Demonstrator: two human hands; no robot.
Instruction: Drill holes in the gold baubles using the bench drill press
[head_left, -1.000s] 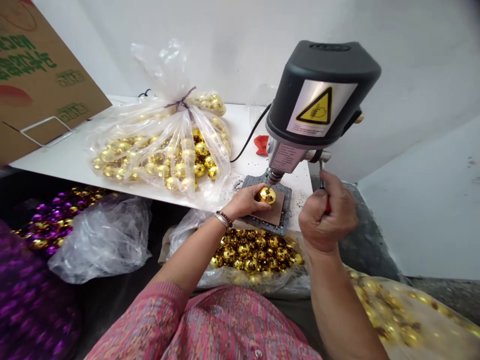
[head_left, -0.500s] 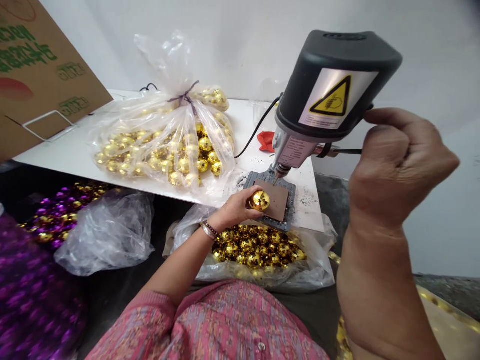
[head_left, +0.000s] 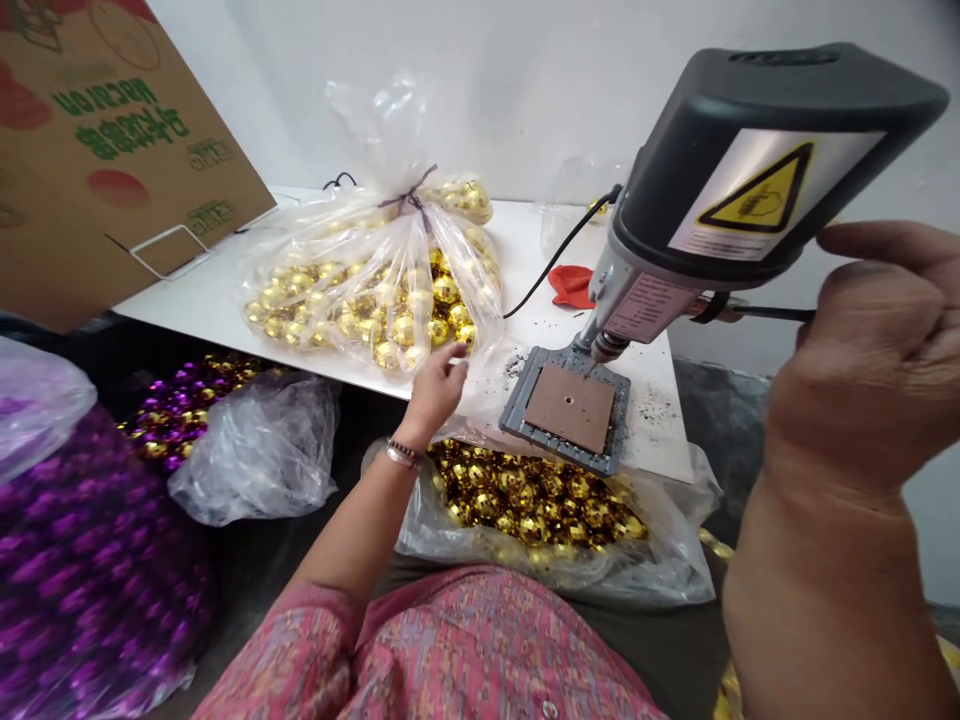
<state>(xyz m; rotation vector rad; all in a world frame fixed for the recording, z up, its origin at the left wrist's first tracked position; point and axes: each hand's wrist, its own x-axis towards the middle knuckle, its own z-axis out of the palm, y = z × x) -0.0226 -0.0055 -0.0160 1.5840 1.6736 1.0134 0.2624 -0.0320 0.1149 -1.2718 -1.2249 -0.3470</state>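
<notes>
Reaching hand: here goes my left hand (head_left: 435, 393), empty, fingers (head_left: 454, 354) loosely together and slightly curved, tips right at the side of a clear plastic bag (head_left: 480, 300). Can't tell if they're touching it!

Raised hand: my right hand (head_left: 862, 350) is up high, fingers (head_left: 877, 255) curled into a loose fist, with the thin black lever (head_left: 780, 313) of the bench drill running toward them. Whether I'm gripping it, can't tell from here.

Gold balls: there they are, mirrored gold balls (head_left: 446, 290) piled inside that bag, tied at the neck with dark string (head_left: 409, 200), just past my left fingertips on a white table (head_left: 210, 310). More gold balls (head_left: 517, 500) sit in an open bag below the table edge, right in front of me.

Drill: black drill head (head_left: 750, 130), yellow warning label (head_left: 757, 190), chuck (head_left: 609, 346) pointing down at a brown pad (head_left: 568, 405) with a small centre hole, set in a grey metal plate (head_left: 517, 420).

Around: red scrap (head_left: 571, 287), black cable (head_left: 562, 255), cardboard box (head_left: 112, 150), purple-and-gold balls (head_left: 180, 415), my pink sleeve (head_left: 315, 620).
</notes>
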